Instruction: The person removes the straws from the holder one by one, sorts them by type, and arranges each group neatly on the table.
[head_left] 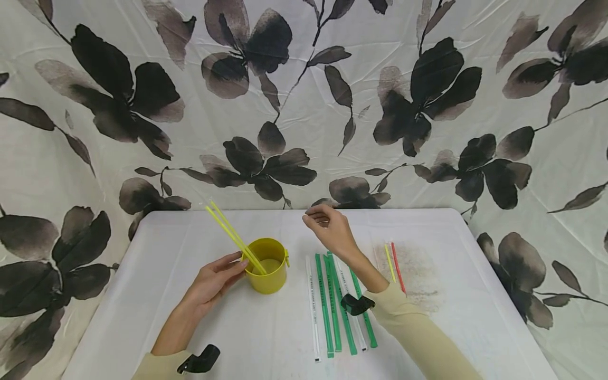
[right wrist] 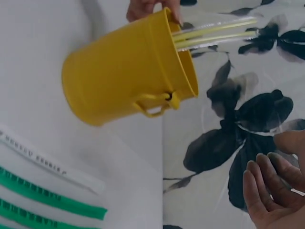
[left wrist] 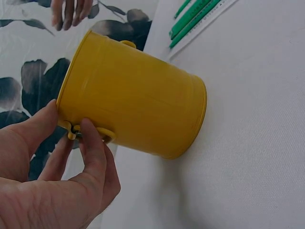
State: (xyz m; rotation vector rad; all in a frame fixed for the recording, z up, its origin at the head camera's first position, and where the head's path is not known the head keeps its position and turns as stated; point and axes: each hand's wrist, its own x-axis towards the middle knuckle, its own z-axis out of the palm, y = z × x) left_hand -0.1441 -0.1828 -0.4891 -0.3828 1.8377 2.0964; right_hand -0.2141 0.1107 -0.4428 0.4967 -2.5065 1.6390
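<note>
My left hand (head_left: 216, 282) pinches the rim and side handle of a small yellow bucket (head_left: 267, 285), which stands upright on the white table. Two yellow straws (head_left: 233, 232) in clear wrappers lean inside it, their upper ends sticking out to the left. In the left wrist view, my thumb (left wrist: 40, 126) is at the rim and my fingers are at the handle. My right hand (head_left: 332, 229) hovers to the right of the bucket with fingers loosely curled, holding nothing. In the right wrist view, the bucket (right wrist: 119, 69) is apart from that hand (right wrist: 281, 186).
Several slim green (head_left: 332, 306) and white (head_left: 312, 311) printed wrapped sticks lie side by side below my right hand. Farther right, a yellow straw (head_left: 390, 262) and a red straw (head_left: 398, 266) lie beside a brownish smudge (head_left: 425, 274). A flowered cloth (head_left: 304, 105) hangs behind the table.
</note>
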